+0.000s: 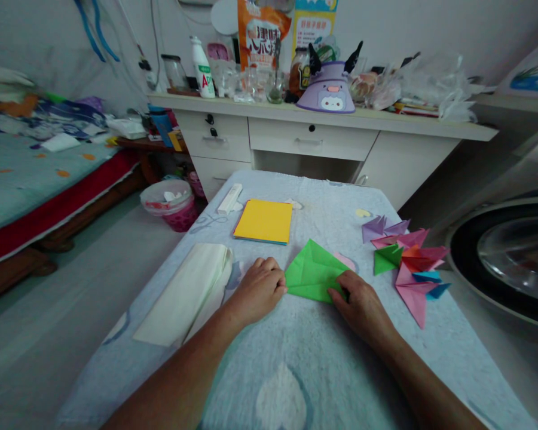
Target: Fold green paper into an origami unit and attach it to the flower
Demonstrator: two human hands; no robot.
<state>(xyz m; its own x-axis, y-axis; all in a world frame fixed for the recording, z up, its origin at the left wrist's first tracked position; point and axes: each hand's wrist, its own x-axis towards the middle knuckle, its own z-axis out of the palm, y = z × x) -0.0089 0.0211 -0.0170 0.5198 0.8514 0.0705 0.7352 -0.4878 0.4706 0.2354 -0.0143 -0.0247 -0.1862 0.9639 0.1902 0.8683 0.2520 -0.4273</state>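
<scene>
A green sheet of origami paper (316, 272), folded and creased with a point at the top, lies on the cloth-covered table. My left hand (263, 285) is closed, its fingertips pinching the sheet's left corner. At the right corner, my right hand (356, 298) grips the same sheet between thumb and curled fingers. Beyond it rests a stack of square paper (264, 221) with yellow on top. To the right sits a cluster of folded paper pieces (407, 257) in pink, purple, green, orange and blue.
A folded cream-coloured paper or bag (190, 292) lies left of my left hand. A small white box (229, 199) stands near the far left. Behind the table is a white desk (309, 134) crowded with jars and bags. A pink bin (179, 212) stands on the floor.
</scene>
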